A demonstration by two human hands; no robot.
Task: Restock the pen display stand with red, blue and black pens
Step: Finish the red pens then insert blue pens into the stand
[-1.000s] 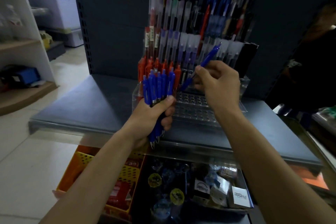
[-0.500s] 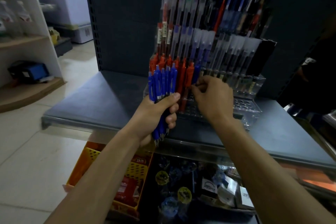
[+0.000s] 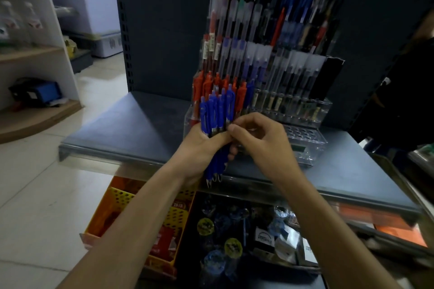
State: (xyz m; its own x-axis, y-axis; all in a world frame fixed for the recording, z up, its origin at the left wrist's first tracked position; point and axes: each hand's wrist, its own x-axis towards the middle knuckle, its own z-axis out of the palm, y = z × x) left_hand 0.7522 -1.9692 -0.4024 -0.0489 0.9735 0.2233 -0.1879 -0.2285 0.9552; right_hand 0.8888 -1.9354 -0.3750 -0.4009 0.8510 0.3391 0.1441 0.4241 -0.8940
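Left hand curled tight round blue pens just before stand; right hand thumb and forefinger pinch the rightmost one; draw it straight up, bundle steady, then seat beside red pens.

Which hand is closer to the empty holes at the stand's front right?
Right. The right hand sits just left of the empty holes, its fingertips pinching at the blue pens. The left hand grips that bundle, farther left.
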